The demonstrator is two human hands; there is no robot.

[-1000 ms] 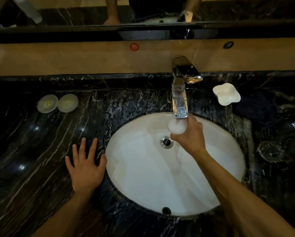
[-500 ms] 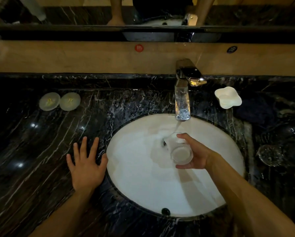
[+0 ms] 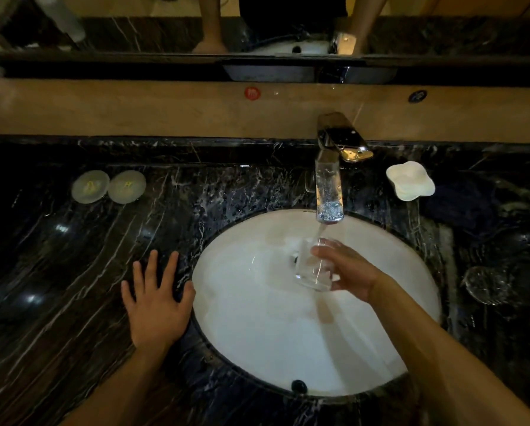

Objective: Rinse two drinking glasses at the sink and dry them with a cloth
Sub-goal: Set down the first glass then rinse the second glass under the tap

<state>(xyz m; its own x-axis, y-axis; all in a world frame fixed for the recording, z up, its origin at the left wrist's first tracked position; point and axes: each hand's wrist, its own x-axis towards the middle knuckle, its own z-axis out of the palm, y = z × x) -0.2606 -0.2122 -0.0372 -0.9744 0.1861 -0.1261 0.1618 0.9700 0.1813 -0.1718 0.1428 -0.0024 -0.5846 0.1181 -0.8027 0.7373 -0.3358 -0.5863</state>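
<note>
The right hand grips a clear drinking glass, fingers curled round its far side and the thumb nearer the wrist, so the glass sits left of the palm. It is held above the white sink, close to the drain, with its thick base nearest the camera; which way its mouth tilts is hard to tell through the blur. A thin stream of water falls from the tap and meets the glass at its upper edge. Bare white bowl lies open on every side of the glass, most of it toward the near rim, where the overflow hole sits.

The left hand lies flat and open on the dark marble counter, fingers spread, its thumb touching the sink's left edge. Bare counter stretches to its left.

At the back left of the counter two pale round discs lie side by side, well apart from both hands. Right of the tap stands a white wavy-edged dish. Further right a dark cloth lies near it, barely distinct from the stone. A second glass lies on the counter just beyond the sink's right rim, dim and hard to make out
</note>
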